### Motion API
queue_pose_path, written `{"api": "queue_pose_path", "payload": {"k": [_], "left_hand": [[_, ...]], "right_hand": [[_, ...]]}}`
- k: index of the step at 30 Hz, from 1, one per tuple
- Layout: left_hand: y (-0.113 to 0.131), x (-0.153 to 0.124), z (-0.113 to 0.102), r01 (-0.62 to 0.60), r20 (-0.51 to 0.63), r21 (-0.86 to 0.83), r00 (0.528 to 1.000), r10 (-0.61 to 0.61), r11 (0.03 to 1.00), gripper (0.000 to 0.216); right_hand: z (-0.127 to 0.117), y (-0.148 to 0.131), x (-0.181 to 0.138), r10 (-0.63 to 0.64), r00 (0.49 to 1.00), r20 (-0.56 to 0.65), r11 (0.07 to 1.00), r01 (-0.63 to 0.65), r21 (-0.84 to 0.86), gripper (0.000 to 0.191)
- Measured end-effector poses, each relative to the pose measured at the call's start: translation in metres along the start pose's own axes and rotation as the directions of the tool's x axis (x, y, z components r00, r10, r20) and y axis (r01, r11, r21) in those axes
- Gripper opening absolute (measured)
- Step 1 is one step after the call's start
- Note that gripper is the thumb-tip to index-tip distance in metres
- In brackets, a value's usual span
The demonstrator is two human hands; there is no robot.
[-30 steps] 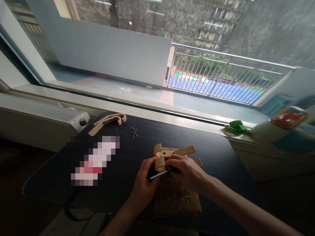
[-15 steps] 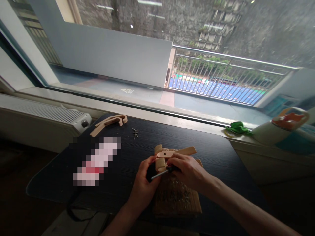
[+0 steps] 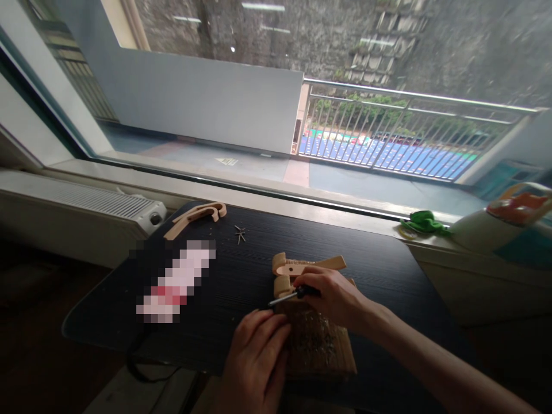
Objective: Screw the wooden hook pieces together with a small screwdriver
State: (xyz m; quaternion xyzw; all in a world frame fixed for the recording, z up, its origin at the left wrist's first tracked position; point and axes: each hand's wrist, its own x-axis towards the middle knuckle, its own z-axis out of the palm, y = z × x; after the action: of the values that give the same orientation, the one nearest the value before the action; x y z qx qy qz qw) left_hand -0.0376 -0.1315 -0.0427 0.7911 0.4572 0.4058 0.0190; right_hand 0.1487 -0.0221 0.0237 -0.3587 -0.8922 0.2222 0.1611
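While right hand's fingers (image 3: 307, 277) grasp screwdriver (image 3: 282, 299), work looks unfinished: screws (image 3: 240, 234), wooden hooks (image 3: 187, 218) loose beyond-left of block (image 3: 325, 351); left hand (image 3: 259, 348) fingers' hold unclear.

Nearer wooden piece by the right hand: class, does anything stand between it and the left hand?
Yes: in this view the screwdriver in the right hand slants between the left hand and the wooden piece.

On the table (image 3: 250, 267), a hand can pass between the metal fasteners (image 3: 240, 234) and the nearer wooden pieces (image 3: 283, 286); below, the screwdriver (image 3: 282, 299) and the left hand (image 3: 256, 351) block the way.
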Motion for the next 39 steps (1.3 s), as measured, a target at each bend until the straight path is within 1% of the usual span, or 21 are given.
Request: {"api": "queue_pose_path", "payload": {"k": [2,4,9,16,21,26,31,36,39], "left_hand": [[0.008,0.006,0.004,-0.044,0.082,0.053,0.996,0.039,0.998,0.048],[0.014,0.014,0.009,-0.039,0.121,0.097,0.992,0.027,0.994,0.052],[0.02,0.022,0.019,0.033,0.117,0.153,0.992,-0.051,0.988,0.054],[0.022,0.026,0.017,0.128,0.152,0.208,0.975,-0.161,0.97,0.054],[0.021,0.034,0.017,0.138,0.167,0.223,0.97,-0.178,0.965,0.051],[0.024,0.04,0.015,0.161,0.211,0.248,0.954,-0.215,0.955,0.048],[0.03,0.044,0.013,0.209,0.266,0.277,0.921,-0.284,0.938,0.045],[0.034,0.045,0.015,0.217,0.259,0.305,0.918,-0.299,0.928,0.042],[0.035,0.046,0.017,0.228,0.252,0.316,0.916,-0.313,0.921,0.039]], "right_hand": [[-0.002,0.0,0.001,0.001,1.0,0.009,1.0,-0.001,-0.008,0.02],[-0.004,-0.001,0.002,0.002,1.0,0.031,1.0,-0.002,-0.019,0.018],[-0.011,-0.002,0.004,0.01,0.995,0.099,0.999,-0.006,-0.043,0.02],[-0.013,0.0,0.004,-0.013,0.993,0.114,1.0,0.016,-0.026,0.018],[-0.014,-0.004,0.005,0.008,0.992,0.13,1.0,-0.004,-0.026,0.018],[-0.012,-0.007,0.005,-0.039,0.992,0.118,0.999,0.038,0.014,0.022],[-0.011,-0.007,0.002,-0.004,0.992,0.124,1.0,0.002,0.017,0.025],[-0.013,-0.012,0.001,0.053,0.99,0.127,0.999,-0.053,-0.007,0.025],[-0.014,-0.015,0.001,0.063,0.99,0.128,0.998,-0.062,-0.015,0.026]]}}
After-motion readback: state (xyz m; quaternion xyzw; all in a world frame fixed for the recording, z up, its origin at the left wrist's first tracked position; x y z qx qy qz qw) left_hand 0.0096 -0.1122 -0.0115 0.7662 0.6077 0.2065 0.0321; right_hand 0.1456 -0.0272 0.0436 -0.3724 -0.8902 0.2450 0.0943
